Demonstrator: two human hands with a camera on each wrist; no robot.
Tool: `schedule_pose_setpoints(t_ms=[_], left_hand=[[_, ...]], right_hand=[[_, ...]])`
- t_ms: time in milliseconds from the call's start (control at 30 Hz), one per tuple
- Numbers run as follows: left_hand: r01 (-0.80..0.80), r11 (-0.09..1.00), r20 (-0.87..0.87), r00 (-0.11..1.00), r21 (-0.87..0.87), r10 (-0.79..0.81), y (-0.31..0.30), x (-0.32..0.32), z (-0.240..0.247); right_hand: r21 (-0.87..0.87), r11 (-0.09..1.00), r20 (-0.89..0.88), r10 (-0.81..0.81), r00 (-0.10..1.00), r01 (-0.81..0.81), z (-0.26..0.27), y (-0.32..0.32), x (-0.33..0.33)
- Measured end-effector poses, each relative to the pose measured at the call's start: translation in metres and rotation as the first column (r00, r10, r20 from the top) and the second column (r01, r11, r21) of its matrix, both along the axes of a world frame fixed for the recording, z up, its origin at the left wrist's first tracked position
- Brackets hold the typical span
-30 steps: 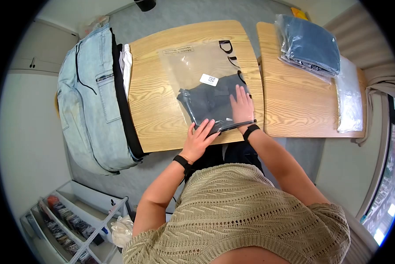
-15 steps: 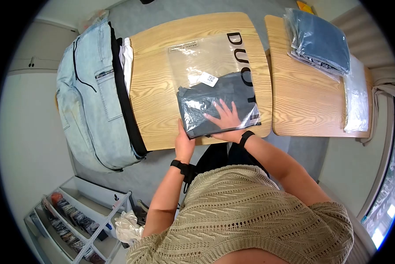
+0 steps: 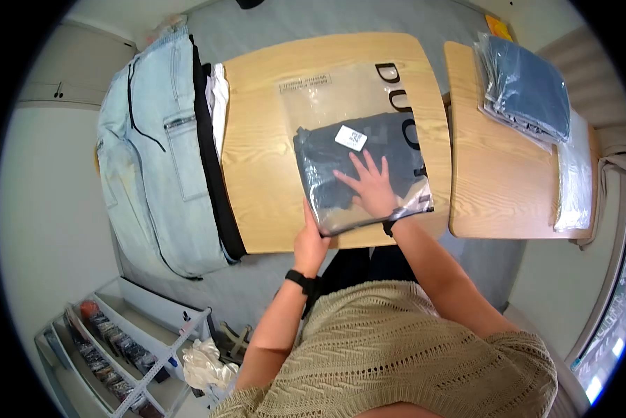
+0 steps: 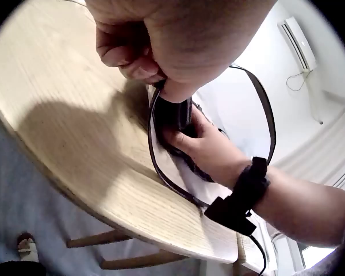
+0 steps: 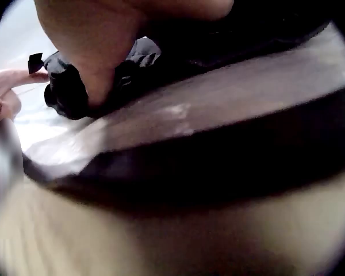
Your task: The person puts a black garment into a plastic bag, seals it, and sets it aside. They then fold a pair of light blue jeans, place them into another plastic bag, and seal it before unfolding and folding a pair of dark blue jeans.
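Note:
A clear plastic bag with black lettering lies on the wooden table, a dark folded garment and a white label showing in its lower part. The left hand pinches the bag's near left corner; in the left wrist view the left hand has curled fingers at the black-edged opening. Inside the bag, the right hand is spread over the garment, its wrist at the opening. From the right wrist view, the right hand touches the dark cloth above the bag's black edge.
Light blue jeans and other garments hang over the table's left side. On a second table at the right are bagged blue garments and flat clear bags. A divided storage bin stands at the lower left.
The left hand has gone from lying flat near the opening to gripping the bag's left corner. Inside the bag, the right hand has shifted from the right side toward the middle, its fingers spread.

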State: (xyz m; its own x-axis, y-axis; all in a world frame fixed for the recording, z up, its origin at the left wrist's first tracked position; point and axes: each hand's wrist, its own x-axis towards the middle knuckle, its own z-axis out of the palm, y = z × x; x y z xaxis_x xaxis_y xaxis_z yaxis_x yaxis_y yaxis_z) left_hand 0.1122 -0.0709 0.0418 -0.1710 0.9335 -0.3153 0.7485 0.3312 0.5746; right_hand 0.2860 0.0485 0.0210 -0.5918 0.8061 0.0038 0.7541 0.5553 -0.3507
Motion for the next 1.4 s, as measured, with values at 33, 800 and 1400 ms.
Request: schedule_pose_setpoints(t_ms=[33,800,1400], left_hand=[[0.0,1.0,0.024,1.0,-0.009,0.0,0.001,0.001,0.008],[0.078,0.996,0.071,0.995,-0.048,-0.074,-0.001,0.011,0.015],[0.014,1.0,0.087,0.996,0.01,-0.015,-0.004,0.024,0.014]], right_hand=[[0.002,1.0,0.005,0.007,1.0,-0.007,0.001,0.005,-0.003],[0.087,0.987,-0.018,0.139,0.99,-0.137,-0.011,0.148,-0.052],[0.247,0.849,0.058,-0.494,0.868,0.467,-0.018,0.133,-0.04]])
